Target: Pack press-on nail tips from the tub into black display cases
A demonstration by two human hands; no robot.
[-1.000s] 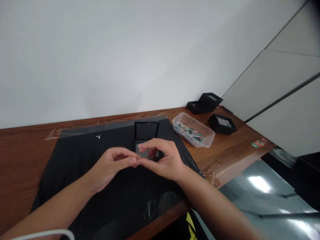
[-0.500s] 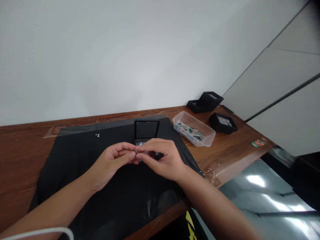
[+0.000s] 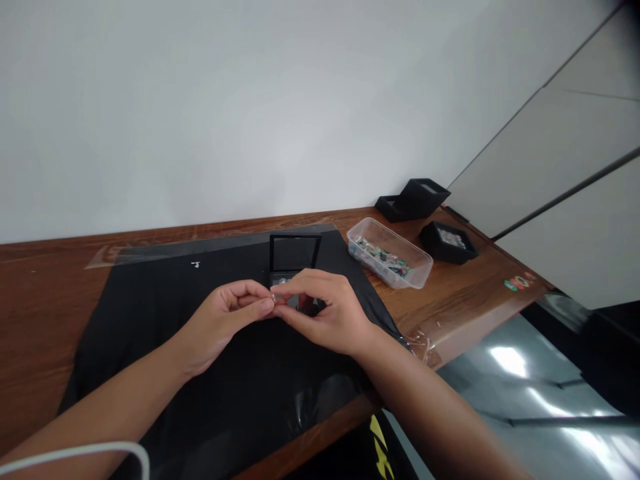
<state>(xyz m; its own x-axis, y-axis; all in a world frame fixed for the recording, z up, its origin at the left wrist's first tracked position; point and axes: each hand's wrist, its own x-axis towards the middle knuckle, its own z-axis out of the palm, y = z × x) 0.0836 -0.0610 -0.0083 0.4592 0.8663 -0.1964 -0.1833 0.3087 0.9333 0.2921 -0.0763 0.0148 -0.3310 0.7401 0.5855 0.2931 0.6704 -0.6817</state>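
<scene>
My left hand and my right hand meet fingertip to fingertip over a black mat. Both pinch a tiny silvery piece between thumb and forefinger; it is too small to name. Just behind the fingers stands a small black box with its lid raised upright. The box's lower half is mostly hidden by my right hand.
A clear plastic tub with several small coloured parts sits right of the mat. Behind it stand two open black boxes and a black tray. The wooden table ends at a front right edge. A white cable crosses the lower left.
Both hands rose slightly and drew closer together at the fingertips. The view tilted a little, so the table items sit higher in the picture.
</scene>
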